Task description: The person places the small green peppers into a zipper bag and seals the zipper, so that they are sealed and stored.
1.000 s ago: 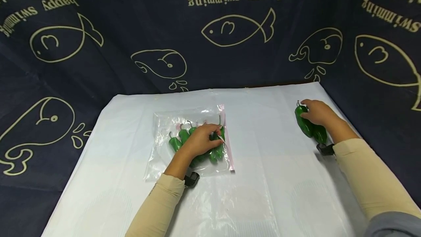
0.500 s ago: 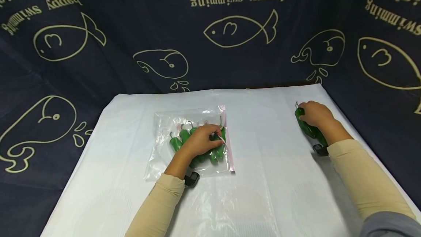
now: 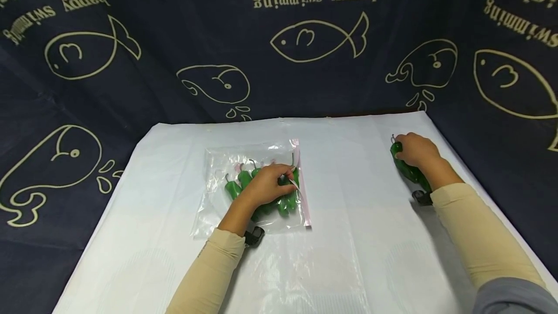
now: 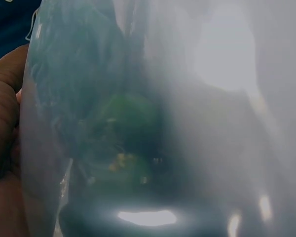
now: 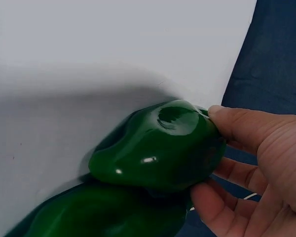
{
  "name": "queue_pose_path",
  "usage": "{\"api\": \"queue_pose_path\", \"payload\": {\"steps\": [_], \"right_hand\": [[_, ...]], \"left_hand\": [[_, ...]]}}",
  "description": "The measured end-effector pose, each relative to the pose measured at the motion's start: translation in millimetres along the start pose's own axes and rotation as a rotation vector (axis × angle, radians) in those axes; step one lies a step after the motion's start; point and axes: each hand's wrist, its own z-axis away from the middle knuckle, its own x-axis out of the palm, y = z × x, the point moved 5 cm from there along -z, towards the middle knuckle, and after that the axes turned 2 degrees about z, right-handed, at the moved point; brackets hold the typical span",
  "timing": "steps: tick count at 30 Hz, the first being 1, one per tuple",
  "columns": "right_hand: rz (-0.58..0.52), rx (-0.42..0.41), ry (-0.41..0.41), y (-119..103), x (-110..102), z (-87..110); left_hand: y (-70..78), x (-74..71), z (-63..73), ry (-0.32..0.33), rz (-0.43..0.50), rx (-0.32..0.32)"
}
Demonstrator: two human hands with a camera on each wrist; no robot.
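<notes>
A clear zip bag [image 3: 209,217] with a pink strip lies flat on the white table, with several green peppers [image 3: 233,190] inside. My left hand [image 3: 267,187] pinches the bag's film near the pink edge, above the peppers. In the left wrist view, the bag's film [image 4: 222,138] fills most of the picture and the peppers behind are blurred. At the table's right side, my right hand [image 3: 416,151] grips a glossy green pepper [image 5: 153,153] near its stem end, thumb on one side and fingers on the other. A second green pepper [image 5: 108,212] lies right beside it, mostly hidden in the head view.
The white-covered table [image 3: 340,168] has a bare stretch between the bag and the right hand. Behind it and at both sides hangs a dark blue cloth [image 3: 196,28] with fish and whale drawings. The table's right edge runs close to the right hand.
My right hand has come slightly left and closed round the upper end of a pepper, covering more of the second one. My left hand and the bag have stayed put.
</notes>
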Motion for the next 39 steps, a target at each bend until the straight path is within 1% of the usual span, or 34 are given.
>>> {"api": "queue_pose_path", "payload": {"steps": [7,10,14,18,22,27,31,34,39], "right_hand": [[-0.032,0.045,0.006,2.0,1.6,-3.0],[-0.04,0.049,0.014,1.0,1.4,-2.6],[-0.07,0.021,0.019,-0.3,0.4,-2.3],[-0.12,-0.013,0.016,0.6,0.8,-1.8],[-0.154,-0.043,0.012,1.1,1.5,0.2],[-0.219,-0.067,0.035,-2.3,-1.4,4.5],[-0.28,-0.094,0.075,-9.1,-7.1,9.9],[-0.335,-0.112,0.108,-18.2,-12.5,15.8],[-0.418,-0.129,0.123,-45.5,-13.9,22.9]], "left_hand": [[-0.7,-0.2,-1.5,0.008,-0.009,0.021],[-1.9,0.1,-1.5,0.009,-0.011,0.017],[-3.8,1.1,-0.5,0.009,-0.019,0.006],[-2.5,2.1,-0.2,0.004,-0.012,0.007],[-1.8,3.2,-0.1,-0.005,-0.003,-0.008],[-2.8,3.9,0.0,-0.01,0.004,-0.01],[-4.0,2.8,-1.2,-0.007,-0.002,0.002],[-4.5,1.7,-3.2,-0.006,-0.003,0.008],[-4.7,0.7,-2.7,-0.016,0.006,-0.003]]}}
